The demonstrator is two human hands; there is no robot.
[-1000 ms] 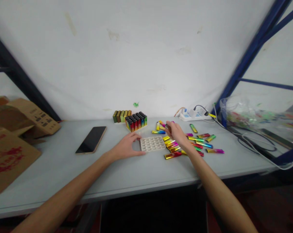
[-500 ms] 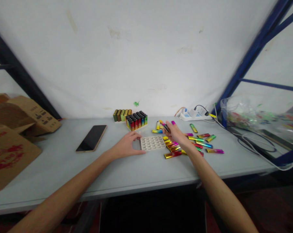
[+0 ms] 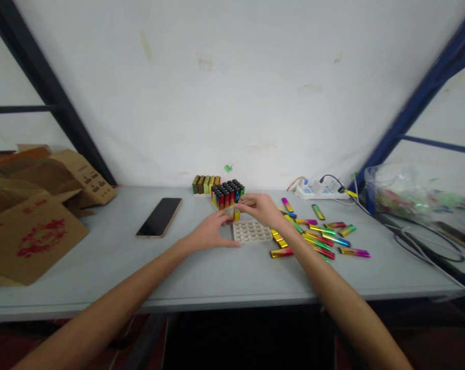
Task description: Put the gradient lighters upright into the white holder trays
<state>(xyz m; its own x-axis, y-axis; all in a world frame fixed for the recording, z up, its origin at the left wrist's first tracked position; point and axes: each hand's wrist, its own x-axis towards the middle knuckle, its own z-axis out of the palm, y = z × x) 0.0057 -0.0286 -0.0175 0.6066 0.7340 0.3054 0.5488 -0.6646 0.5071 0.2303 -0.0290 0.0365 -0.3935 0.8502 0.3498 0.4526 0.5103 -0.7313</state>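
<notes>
1. The left hand (image 3: pixel 211 232) is spread, thumb and fingers wide apart, set about the left end of a white, shallow, rectangular tray (image 3: pixel 252 233) with rows of rounded holes. Its thumb is at the near left corner, its fingertips by the far left corner.
2. The right hand (image 3: pixel 260 209) pinches a small, shiny yellow lighter (image 3: pixel 237 214) between thumb and fingers. The lighter is upright at the tray's far left corner; whether its lower end sits in a hole, I cannot tell.
3. The tray lies flat on a pale grey tabletop (image 3: pixel 212 280), between the two hands.
4. To the right of the tray, partly behind the right forearm, loose metallic lighters in yellow, red, green, blue and magenta (image 3: pixel 322 239) lie scattered, some overlapping.
5. Beyond the tray, to the far left of it, stands a tight block of black-topped, multicoloured lighters (image 3: pixel 227 195). Just behind and left of that is a block of green, brown and yellow lighters (image 3: pixel 206 184).
6. Left of the left hand lies a dark-screened phone with a gold edge (image 3: pixel 160 217); farther left are brown cardboard boxes with red print (image 3: pixel 47 234).
7. At the far right, near the wall, is a white power strip (image 3: pixel 317 191) with plugs in it.
</notes>
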